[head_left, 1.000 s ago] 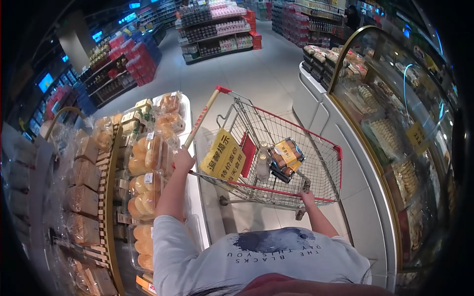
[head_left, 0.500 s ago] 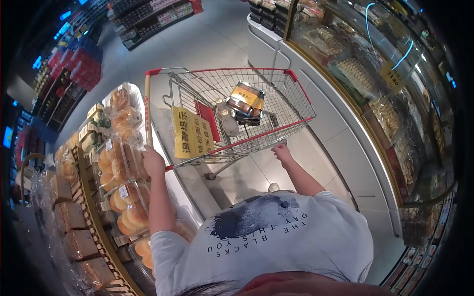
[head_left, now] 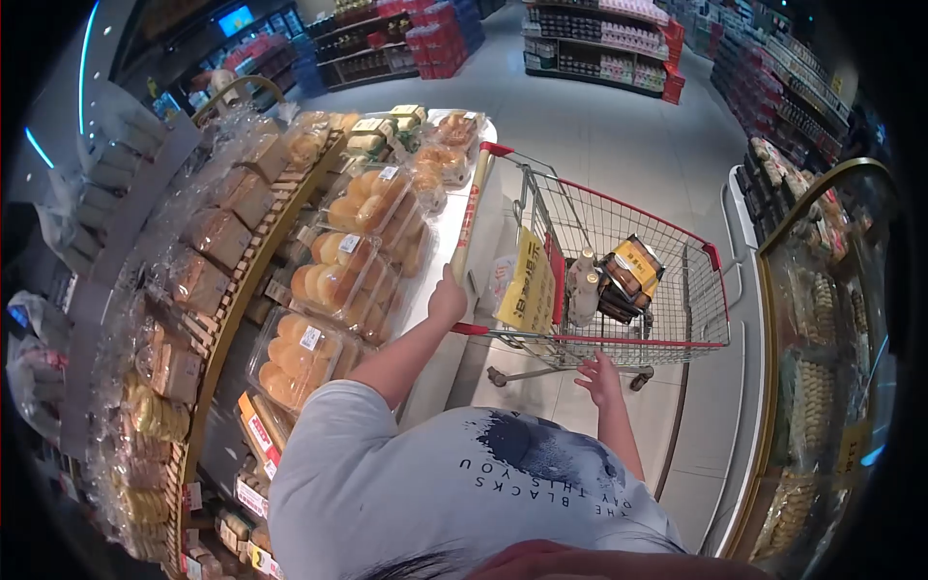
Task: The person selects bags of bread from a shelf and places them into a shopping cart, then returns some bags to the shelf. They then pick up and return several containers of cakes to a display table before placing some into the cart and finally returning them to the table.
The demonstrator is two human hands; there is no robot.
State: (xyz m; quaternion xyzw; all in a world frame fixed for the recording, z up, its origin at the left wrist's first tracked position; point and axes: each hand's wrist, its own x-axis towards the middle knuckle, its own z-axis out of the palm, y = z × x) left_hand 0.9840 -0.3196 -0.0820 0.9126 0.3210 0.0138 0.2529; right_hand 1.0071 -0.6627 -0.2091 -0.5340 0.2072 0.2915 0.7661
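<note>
The shopping cart point(head_left: 677, 300) stands on the floor point(head_left: 599, 135) just ahead of the person, turned side-on. Its long axis runs across the view from left to right, with the nose towards the glass display case point(head_left: 831, 319) on the right. The handle point(head_left: 476, 217) is at the cart's left end, and its own long axis runs the other way, from near the person out to the red cap at its far end.

The left hand point(head_left: 448, 302) is closed round the near end of that handle, at the cart's near-left corner, with the arm reaching forward. The right hand point(head_left: 599, 375) is open, fingers spread and holding nothing. It sits just below the near side rim point(head_left: 619, 340), and I cannot tell whether the fingertips touch the red bar. So the left hand is the one actually on the cart.

A yellow sign point(head_left: 527, 280) hangs inside the handle end. Beyond it, on the basket floor, are two bottles point(head_left: 583, 290) and a boxed packet point(head_left: 628, 275) (side by side, roughly mid-basket). To the left, close beside the handle, is a bakery shelf point(head_left: 232, 319) stacked with clear packs of rolls point(head_left: 338, 275).
</note>
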